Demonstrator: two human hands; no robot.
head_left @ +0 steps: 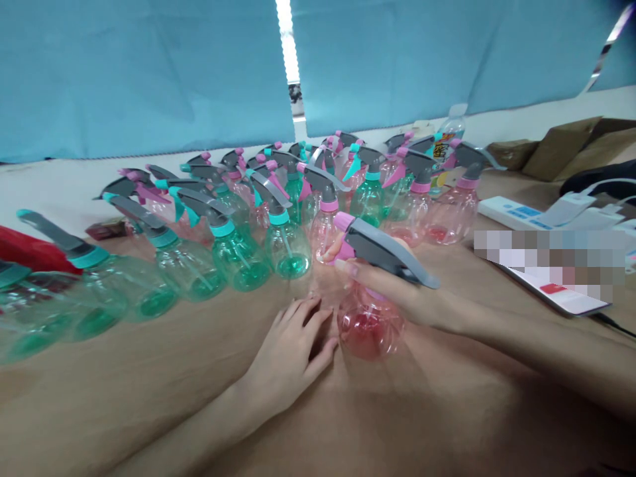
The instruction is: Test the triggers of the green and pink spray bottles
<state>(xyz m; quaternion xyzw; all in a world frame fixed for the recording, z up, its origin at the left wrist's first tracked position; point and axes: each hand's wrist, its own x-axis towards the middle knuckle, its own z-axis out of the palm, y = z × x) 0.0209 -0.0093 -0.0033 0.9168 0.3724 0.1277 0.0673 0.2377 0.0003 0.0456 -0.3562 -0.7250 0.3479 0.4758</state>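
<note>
At centre frame, right hand is gripping a pink spray bottle, fingers curling tight around its neck under the grey trigger head. The bottle is standing upright on the brown table, lower centre; body is round, translucent plastic, with a pink nozzle tip. Left hand is lying palm down on the tabletop just left of the bottle's base, fingers loosely together and slightly bent, thumb just beside the base; contact unclear. Behind, upper centre, rows of similar bulbous clear bottles are crowding the table: green bottles with teal collars to the left, pink bottles to the right, all with matte grey triggers. Blue curtain is hanging smooth across the top. White power strip is lying at right, cardboard behind it.
</note>
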